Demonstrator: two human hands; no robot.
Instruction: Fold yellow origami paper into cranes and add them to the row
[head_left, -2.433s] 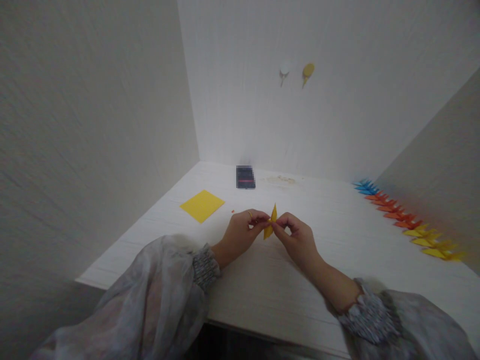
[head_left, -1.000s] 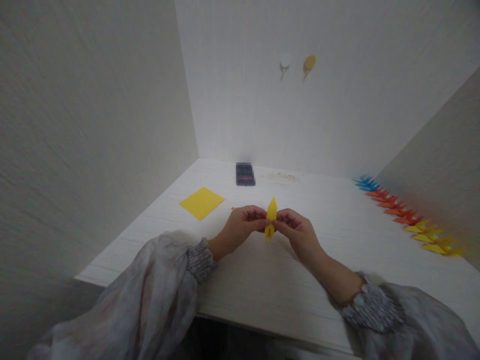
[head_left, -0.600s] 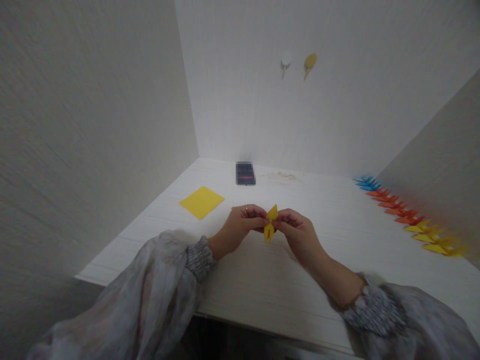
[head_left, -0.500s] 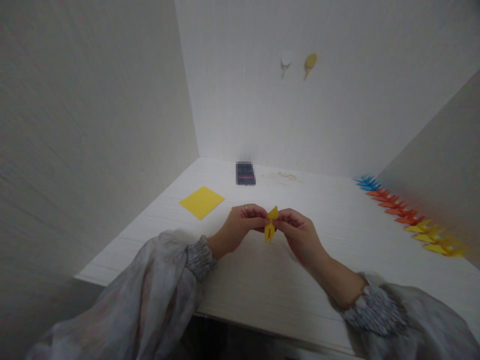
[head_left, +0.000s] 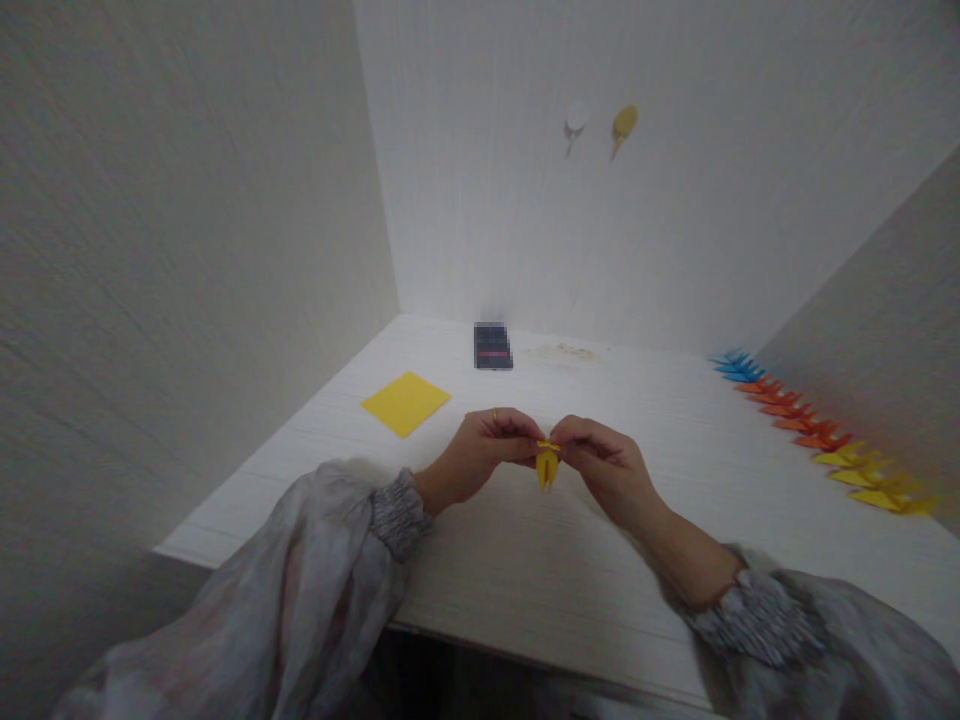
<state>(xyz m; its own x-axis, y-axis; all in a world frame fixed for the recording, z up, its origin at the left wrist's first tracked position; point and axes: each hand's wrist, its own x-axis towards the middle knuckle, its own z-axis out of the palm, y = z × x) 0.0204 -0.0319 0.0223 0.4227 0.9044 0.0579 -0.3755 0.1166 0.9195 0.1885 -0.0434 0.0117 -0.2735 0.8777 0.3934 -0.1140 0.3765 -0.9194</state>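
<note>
Between my two hands is a small folded piece of yellow origami paper point(head_left: 547, 468), its two narrow points hanging downward with a slit between them. My left hand point(head_left: 491, 446), with a ring on one finger, pinches its upper left side. From the other side, the thumb and fingertips of my right hand point(head_left: 600, 455) grip its upper right edge. The fingers partly hide the top of the fold. Left of my left hand, a square sheet of yellow paper point(head_left: 406, 404) lies flat on the white table point(head_left: 570, 590).
Along the right side runs a row of folded paper cranes, blue point(head_left: 739, 366), orange point(head_left: 795, 412) and yellow point(head_left: 874, 478). A dark, blurred phone-like object point(head_left: 493, 346) lies near the back wall. White point(head_left: 576, 117) and yellow point(head_left: 625, 121) hooks are on that wall.
The upper yellow flap that stood up between my fingers is now folded down or hidden. My right hand has shifted slightly right, and both hands still grip the paper.
</note>
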